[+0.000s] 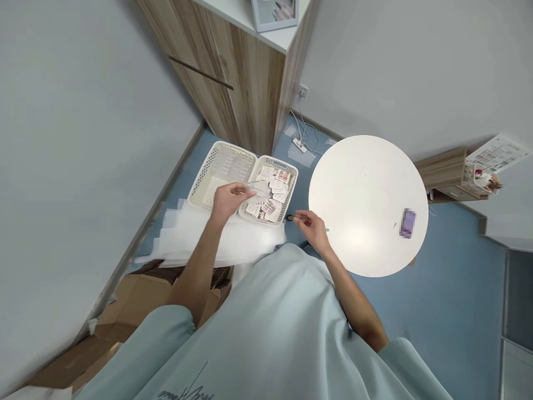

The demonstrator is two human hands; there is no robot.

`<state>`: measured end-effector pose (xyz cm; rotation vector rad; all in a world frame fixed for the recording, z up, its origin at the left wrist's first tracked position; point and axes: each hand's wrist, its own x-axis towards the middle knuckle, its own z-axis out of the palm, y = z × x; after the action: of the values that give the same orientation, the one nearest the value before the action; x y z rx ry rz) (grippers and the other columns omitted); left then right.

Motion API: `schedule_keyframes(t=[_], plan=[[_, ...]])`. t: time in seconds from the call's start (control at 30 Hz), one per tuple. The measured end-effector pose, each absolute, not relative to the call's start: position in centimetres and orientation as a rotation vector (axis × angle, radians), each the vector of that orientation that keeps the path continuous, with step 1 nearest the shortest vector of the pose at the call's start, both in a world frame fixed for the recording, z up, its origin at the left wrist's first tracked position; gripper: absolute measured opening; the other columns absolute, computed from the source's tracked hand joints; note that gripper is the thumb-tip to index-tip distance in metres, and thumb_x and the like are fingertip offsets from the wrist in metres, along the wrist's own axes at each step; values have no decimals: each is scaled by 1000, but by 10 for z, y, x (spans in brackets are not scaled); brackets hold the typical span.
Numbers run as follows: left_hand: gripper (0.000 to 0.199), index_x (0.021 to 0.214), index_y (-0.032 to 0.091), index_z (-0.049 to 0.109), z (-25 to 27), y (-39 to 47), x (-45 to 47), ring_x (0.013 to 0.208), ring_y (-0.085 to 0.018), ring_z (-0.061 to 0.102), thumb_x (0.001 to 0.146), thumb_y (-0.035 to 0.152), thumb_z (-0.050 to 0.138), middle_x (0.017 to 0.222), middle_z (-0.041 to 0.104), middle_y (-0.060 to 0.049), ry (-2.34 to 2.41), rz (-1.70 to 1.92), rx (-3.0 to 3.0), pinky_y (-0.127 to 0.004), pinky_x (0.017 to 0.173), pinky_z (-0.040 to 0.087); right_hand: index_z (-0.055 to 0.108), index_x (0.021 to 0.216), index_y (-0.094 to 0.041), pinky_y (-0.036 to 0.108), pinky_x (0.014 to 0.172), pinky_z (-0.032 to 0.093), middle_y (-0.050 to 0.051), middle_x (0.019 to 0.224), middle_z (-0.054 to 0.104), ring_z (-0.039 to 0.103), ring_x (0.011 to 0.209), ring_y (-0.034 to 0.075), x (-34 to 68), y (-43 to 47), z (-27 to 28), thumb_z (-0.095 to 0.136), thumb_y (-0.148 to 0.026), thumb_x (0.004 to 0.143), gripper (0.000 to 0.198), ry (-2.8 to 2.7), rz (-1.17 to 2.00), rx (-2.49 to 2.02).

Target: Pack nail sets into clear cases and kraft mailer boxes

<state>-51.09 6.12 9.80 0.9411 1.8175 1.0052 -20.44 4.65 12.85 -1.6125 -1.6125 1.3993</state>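
Note:
My left hand (229,201) is closed in a pinch on a thin clear plastic piece (260,188), perhaps a small case, above the right-hand basket. That white basket (296,178) holds many small printed cards (280,191), some with red patterns. Beside it, the other white basket (194,189) has clear plastic pieces (233,161) stacked along its far side. My right hand (313,229) is between the basket and the round table, thumb and fingers pressed together. A small dark object (290,218) shows at its fingertips; whether it is held or lies beyond them is unclear.
A round white table (366,183) stands at right, bearing a blurred purple item (408,223). White sheets (233,241) are stacked below the baskets, near open cardboard boxes (137,300). A wooden cabinet (250,78) stands ahead; a power strip (298,145) with cables lies on the floor.

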Motion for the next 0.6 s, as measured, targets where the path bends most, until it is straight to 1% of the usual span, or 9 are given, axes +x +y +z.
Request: schedule_keyframes(t=[0.1,0.17,0.3,0.4,0.5,0.6], plan=[[55,89,16,79,122,51,-464,83,-22,70,56,55,97,86,77,-8,1548,1068,806,-35,80,58,76,118,-23,38,89,59,10,111,79,74,92,23,-197,49,140,74,-52,89,41,-1583,1438,-1543],[55,87,15,80,136,45,-434,82,-22,71,53,54,99,88,78,-8,1460,1033,785,-35,80,58,76,115,-23,37,86,60,9,109,79,73,88,22,-186,50,150,76,-56,87,44,-1548,1471,-1505],[51,82,16,80,157,38,-383,85,-23,73,53,53,100,88,80,-8,1387,985,784,-36,83,60,77,100,-22,35,78,58,6,93,78,70,79,21,-152,49,166,76,-58,87,39,-1512,1522,-1471],[50,81,17,80,167,37,-348,85,-24,73,52,53,101,87,80,-8,1388,965,797,-37,84,61,76,96,-22,35,78,57,3,82,75,69,76,20,-117,47,169,76,-58,87,37,-1515,1536,-1468],[48,83,17,81,171,37,-315,84,-23,73,55,51,100,87,80,-7,1404,940,843,-37,84,61,75,96,-23,34,78,56,2,81,74,69,76,19,-82,44,167,76,-58,87,37,-1510,1535,-1473],[47,85,17,82,171,38,-283,81,-23,72,59,52,98,87,80,-7,1450,923,907,-36,79,60,74,97,-23,33,77,55,2,82,74,69,77,19,-51,42,164,75,-58,88,36,-1492,1536,-1477]])
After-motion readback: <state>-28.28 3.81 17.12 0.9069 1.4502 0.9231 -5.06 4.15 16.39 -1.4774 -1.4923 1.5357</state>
